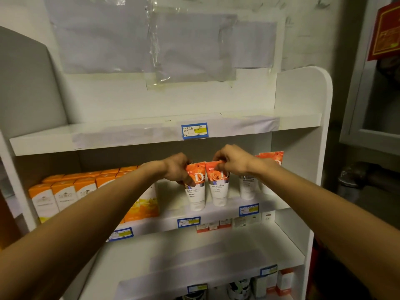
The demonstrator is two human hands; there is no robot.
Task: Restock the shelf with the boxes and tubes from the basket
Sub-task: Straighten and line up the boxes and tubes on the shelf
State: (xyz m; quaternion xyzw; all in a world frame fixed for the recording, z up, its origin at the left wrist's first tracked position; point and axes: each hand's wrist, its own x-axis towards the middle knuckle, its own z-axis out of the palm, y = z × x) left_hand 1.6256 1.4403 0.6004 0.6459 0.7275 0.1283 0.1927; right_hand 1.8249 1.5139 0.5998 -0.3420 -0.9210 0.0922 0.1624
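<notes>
Both arms are stretched forward to the middle shelf [216, 213]. One tube [195, 187] is pinched at its top by the left hand [176, 169], the neighbouring tube [218, 185] by the right hand [231, 159]; both tubes are stood cap-down beside boxes [65, 195]

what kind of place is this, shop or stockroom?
Probably a small shop's cosmetics or pharmacy display. A white tiered shelf unit carries blue-framed price labels on its front edges. Rows of orange-and-white cartons and orange rose-print tubes stand facing outward, both hands gripping tubes.
</notes>
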